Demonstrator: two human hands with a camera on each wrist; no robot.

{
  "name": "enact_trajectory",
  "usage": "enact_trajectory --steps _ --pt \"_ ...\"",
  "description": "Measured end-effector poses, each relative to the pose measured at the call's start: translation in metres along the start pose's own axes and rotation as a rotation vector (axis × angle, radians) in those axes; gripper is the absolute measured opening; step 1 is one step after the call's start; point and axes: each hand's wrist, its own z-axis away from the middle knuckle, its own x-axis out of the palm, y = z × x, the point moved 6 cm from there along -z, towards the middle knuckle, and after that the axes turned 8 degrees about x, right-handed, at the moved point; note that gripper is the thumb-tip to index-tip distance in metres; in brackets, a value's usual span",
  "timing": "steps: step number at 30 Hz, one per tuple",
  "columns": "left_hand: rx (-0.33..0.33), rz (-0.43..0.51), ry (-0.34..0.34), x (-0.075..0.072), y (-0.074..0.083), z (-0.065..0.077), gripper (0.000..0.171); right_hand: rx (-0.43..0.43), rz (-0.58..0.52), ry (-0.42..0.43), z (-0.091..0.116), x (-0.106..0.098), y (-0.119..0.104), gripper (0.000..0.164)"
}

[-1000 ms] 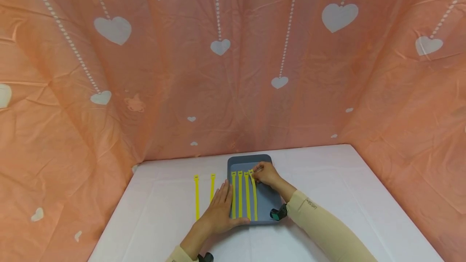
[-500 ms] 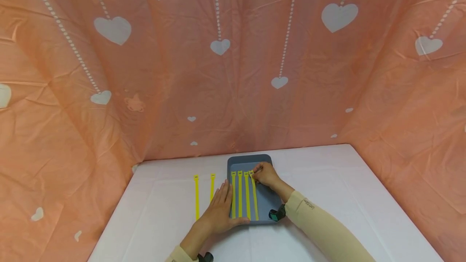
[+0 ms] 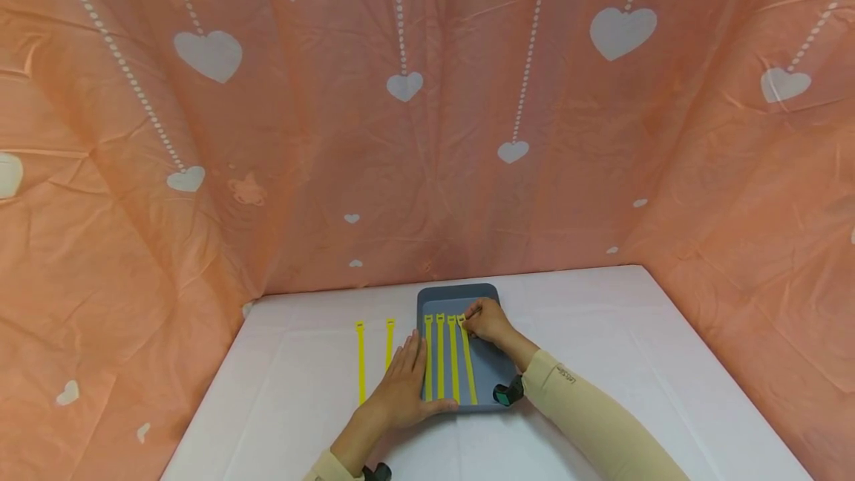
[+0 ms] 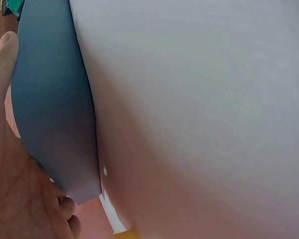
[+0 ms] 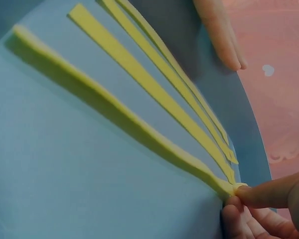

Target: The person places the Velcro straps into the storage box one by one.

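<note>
A blue-grey tray (image 3: 494, 373) lies on the white table, with several yellow hook-and-loop cable ties side by side in it. My right hand (image 3: 490, 321) pinches the slotted head of the rightmost cable tie (image 3: 470, 366) between thumb and fingertips. In the right wrist view that cable tie (image 5: 114, 112) slants across the tray floor, its head partly hidden by the fingers. My left hand (image 3: 398, 392) rests against the tray's left side with straight fingers, its thumb along the near rim. The left wrist view shows the tray's outer wall (image 4: 55, 99) beside the palm.
Two more yellow cable ties, a left one (image 3: 361, 362) and a right one (image 3: 390, 336), lie on the table (image 3: 294, 377) left of the tray. My left hand covers part of the right one. A pink heart-patterned curtain (image 3: 454, 228) hangs behind and on both sides.
The lower end of the pinched cable tie has shifted slightly right, so it slants more. The right forearm has moved a little left. My left hand has stayed in place.
</note>
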Motion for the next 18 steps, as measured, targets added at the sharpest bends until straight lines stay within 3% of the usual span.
enact_trajectory --steps 18 --pt "0.006 0.007 0.001 -0.0001 -0.0001 -0.0002 0.128 0.03 -0.011 0.04 0.0009 -0.0031 -0.0012 0.013"
